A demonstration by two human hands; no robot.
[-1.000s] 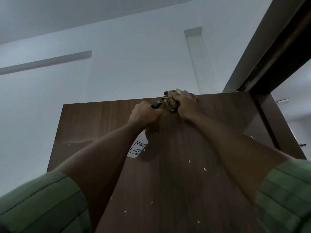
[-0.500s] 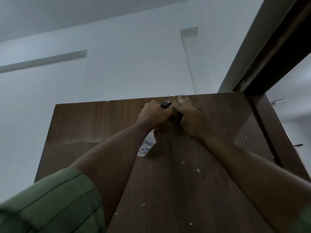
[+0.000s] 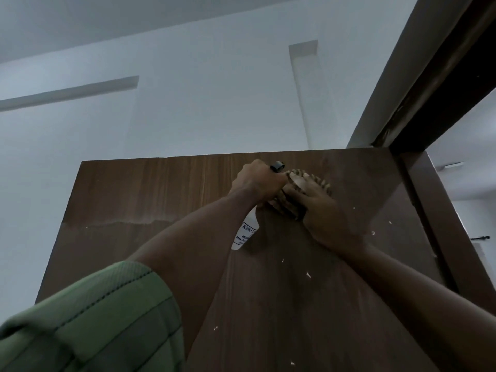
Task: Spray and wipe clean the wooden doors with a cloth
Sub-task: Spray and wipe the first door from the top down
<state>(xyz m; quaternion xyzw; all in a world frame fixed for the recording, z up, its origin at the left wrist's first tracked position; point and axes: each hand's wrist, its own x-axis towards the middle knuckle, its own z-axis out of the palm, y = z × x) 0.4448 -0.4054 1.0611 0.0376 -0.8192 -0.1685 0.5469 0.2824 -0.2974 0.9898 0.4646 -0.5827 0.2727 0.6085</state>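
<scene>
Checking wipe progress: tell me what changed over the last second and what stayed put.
The right hand slid the cloth down from the door's top edge onto its face. The left hand kept gripping the spray bottle beside it. The wooden door stayed where it was.

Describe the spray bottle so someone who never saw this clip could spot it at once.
Start at the dark wooden door filling the lower frame. Near its top edge two hands meet; the left hand grips the spray bottle, beside the right hand pressing a brown cloth. It is the only white thing on the door, with a printed label and black nozzle.
</scene>
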